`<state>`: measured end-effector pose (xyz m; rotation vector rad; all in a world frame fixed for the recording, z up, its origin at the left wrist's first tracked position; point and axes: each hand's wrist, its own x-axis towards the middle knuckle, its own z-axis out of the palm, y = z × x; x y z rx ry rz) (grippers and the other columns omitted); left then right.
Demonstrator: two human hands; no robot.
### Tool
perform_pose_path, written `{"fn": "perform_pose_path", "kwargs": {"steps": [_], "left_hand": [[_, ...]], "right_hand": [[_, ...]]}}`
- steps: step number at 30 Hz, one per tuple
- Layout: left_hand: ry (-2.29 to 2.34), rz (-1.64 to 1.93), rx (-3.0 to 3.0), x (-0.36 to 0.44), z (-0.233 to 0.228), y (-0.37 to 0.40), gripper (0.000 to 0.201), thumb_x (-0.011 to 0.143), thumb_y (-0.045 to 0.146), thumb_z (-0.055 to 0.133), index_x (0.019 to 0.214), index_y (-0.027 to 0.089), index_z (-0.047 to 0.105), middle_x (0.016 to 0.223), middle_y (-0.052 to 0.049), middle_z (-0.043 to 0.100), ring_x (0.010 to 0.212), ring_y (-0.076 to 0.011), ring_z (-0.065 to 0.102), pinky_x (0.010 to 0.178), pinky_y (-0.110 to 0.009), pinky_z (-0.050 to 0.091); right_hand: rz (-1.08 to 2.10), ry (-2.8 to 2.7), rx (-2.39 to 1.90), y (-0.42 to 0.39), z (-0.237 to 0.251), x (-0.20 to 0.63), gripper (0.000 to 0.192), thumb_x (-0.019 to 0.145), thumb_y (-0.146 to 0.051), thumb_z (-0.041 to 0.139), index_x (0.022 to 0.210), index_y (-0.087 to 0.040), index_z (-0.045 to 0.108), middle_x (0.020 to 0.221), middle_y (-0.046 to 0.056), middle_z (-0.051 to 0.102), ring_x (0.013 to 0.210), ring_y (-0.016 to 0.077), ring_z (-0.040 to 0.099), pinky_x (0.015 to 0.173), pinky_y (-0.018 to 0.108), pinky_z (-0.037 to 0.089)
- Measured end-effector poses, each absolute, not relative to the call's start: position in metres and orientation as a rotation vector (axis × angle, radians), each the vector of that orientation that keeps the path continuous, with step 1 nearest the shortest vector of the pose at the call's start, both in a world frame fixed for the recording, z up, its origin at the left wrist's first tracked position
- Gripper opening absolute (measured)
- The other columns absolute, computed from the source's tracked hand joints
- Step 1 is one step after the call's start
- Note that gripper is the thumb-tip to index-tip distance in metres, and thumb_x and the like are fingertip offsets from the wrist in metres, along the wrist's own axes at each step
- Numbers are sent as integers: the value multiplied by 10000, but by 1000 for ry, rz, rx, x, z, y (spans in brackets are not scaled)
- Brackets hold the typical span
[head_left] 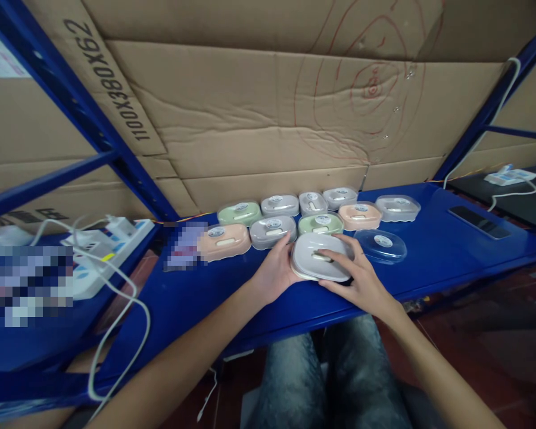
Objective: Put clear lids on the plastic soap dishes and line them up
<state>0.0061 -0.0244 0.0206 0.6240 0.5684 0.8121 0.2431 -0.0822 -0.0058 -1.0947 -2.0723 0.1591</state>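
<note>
Between my two hands is a grey soap box (308, 256) with rounded corners, a pale base and a small slot in its top, its clear lid off. My left hand (274, 271) grips its left side. On the right, my right hand (361, 277) holds the edge, with a finger reaching onto the slot in the middle. A loose clear lid (393, 249) bearing a round sticker lies on the blue table (433, 253), just beyond my right hand. Behind my hands stand a green soap box (315, 225) and a grey lidded one (268, 233).
More lidded soap boxes stand in rows at the back, among them an orange one (226, 241) and a grey one (397, 208). A dark phone (477, 221) lies at right. At left are a power strip (111, 253) and looping white cable (148, 322). Cardboard (232, 107) walls the back.
</note>
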Motion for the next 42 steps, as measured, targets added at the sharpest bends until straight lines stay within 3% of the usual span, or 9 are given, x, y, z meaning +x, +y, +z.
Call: {"fn": "perform_pose_path", "kwargs": {"steps": [5, 8, 15, 21, 26, 30, 33, 36, 42], "left_hand": [[580, 838, 687, 11, 25, -29, 411, 1021, 434, 761, 1325, 159, 784, 1363, -151, 795, 1277, -342, 724, 1048, -452, 628], [576, 794, 659, 11, 26, -29, 459, 1015, 472, 754, 1351, 160, 776, 1350, -152, 800, 1275, -355, 728, 1039, -464, 629], [667, 799, 631, 6, 21, -26, 330, 1048, 377, 666, 1240, 142, 797, 1275, -165, 818, 1200, -354, 753, 963, -495, 656], [674, 778, 616, 6, 17, -23, 323, 1031, 320, 651, 1246, 124, 792, 1231, -177, 821, 1141, -345, 768, 955, -489, 654], [728, 796, 591, 7, 17, -21, 285, 1058, 295, 599, 1178, 124, 793, 1168, -171, 828, 1014, -300, 780, 858, -415, 654], [681, 773, 595, 6, 21, -23, 395, 1086, 438, 591, 1201, 116, 791, 1159, -181, 828, 1037, -304, 784, 861, -394, 650], [641, 762, 674, 6, 22, -27, 462, 993, 525, 747, 1236, 134, 788, 1211, -179, 822, 1106, -343, 775, 897, -446, 656], [657, 803, 801, 6, 18, -30, 486, 841, 371, 923, 1260, 168, 785, 1246, -148, 818, 1087, -323, 776, 887, -431, 647], [728, 861, 830, 9, 16, -32, 486, 723, 204, 930, 1187, 147, 799, 1138, -119, 819, 983, -259, 767, 836, -348, 612]], "right_hand": [[105, -2071, -1058, -85, -8, 244, 597, 1001, -434, 810, 1565, -353, 632, 1691, 146, 395, 1601, 394, 461, 1284, 591, 491], [91, -2057, -1051, -87, -9, 245, 633, 998, -431, 814, 1588, -355, 598, 1677, 150, 404, 1603, 393, 459, 1283, 591, 494], [85, -2040, -1042, -91, -6, 242, 844, 962, -449, 849, 1682, -334, 424, 1655, 173, 458, 1567, 389, 500, 1260, 595, 516], [75, -1982, -1012, -92, -4, 243, 795, 931, -433, 878, 1603, -309, 473, 1624, 181, 495, 1532, 392, 537, 1228, 595, 539], [79, -2027, -1026, -92, -5, 243, 770, 934, -450, 873, 1580, -296, 482, 1615, 187, 486, 1540, 395, 525, 1223, 589, 541], [79, -2090, -1056, -92, -6, 241, 695, 977, -451, 831, 1571, -302, 503, 1631, 180, 450, 1548, 383, 516, 1236, 565, 535], [100, -2124, -1088, -91, -7, 241, 625, 1001, -452, 804, 1554, -320, 545, 1654, 165, 418, 1553, 379, 512, 1246, 551, 531], [106, -2145, -1108, -90, -7, 240, 645, 1004, -459, 798, 1579, -335, 536, 1662, 160, 414, 1550, 387, 515, 1244, 564, 536], [159, -2158, -1098, -90, -5, 239, 662, 1007, -460, 794, 1599, -346, 521, 1653, 156, 438, 1551, 381, 515, 1241, 566, 541]]}}
